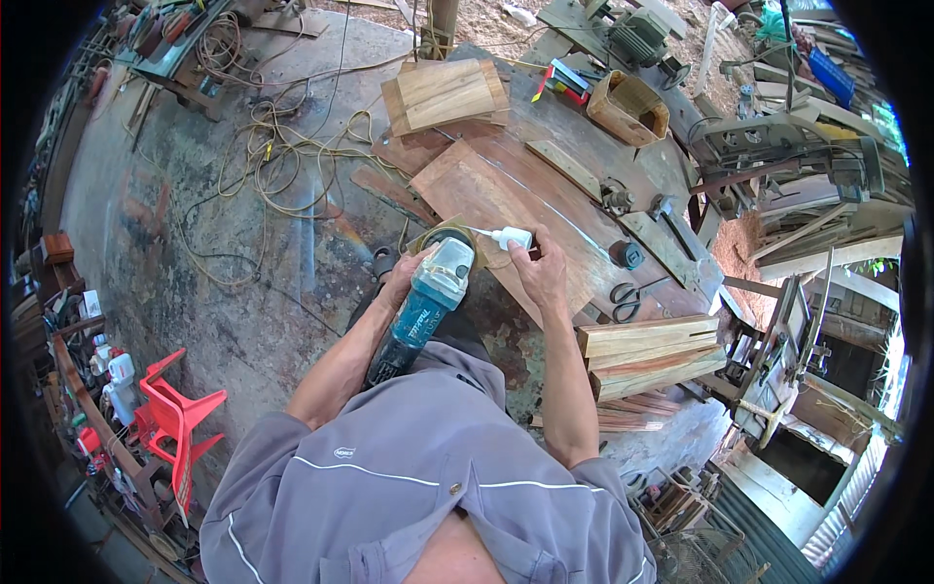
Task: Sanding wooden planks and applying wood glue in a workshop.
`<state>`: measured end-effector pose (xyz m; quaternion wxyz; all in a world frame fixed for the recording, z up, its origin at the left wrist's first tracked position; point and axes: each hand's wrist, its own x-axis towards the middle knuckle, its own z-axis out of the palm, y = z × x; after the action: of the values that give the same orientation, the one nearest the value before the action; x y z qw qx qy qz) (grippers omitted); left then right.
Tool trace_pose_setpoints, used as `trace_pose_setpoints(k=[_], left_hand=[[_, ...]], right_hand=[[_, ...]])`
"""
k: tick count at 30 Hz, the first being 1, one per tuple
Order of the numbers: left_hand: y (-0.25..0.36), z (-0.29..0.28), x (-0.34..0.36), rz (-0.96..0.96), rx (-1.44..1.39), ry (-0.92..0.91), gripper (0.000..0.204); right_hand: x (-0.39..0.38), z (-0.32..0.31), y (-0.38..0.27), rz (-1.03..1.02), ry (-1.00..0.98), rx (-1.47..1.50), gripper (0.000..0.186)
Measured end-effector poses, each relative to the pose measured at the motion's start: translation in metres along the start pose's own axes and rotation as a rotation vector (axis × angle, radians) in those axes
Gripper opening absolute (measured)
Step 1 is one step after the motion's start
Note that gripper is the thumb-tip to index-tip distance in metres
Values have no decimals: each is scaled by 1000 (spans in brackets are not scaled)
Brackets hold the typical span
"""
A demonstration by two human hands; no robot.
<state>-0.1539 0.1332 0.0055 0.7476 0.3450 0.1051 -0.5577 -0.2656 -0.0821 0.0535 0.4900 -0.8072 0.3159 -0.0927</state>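
Observation:
A teal angle grinder (420, 316) with a grey head lies along my lap, its head pointing away from me. My left hand (402, 276) is closed round the side of the grinder near its head. A brownish sheet (478, 245), perhaps sandpaper, shows around the far end of the head. In my right hand (541, 271) a small white bottle (514, 237) lies tilted, pinched between the fingers. Its thin nozzle points left, at the sheet's edge. Whether liquid comes out, I cannot tell.
Right of my hands is a low bench with a wide wooden panel (501, 209), black-handled scissors (625, 302), a dark round container (628, 255) and a wooden block (652, 355). Farther off stands a cardboard box (623, 109). Tangled cords (282, 165) cover the left floor; a red plastic chair (175, 414) stands nearer.

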Motion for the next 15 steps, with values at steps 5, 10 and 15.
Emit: trace_pose_setpoints(k=[5,10,15], left_hand=[[6,15,-8,15,-61,7,31],[-2,-12,-1,13,-43,-43,36],[-4,-21,2,66,-41,-78,39]], right_hand=[[-6,-1,-2,-100,76,21,26],[-13,-6,-11,-140,90,-1,25],[-21,-6,-11,-136,88,-120,32]])
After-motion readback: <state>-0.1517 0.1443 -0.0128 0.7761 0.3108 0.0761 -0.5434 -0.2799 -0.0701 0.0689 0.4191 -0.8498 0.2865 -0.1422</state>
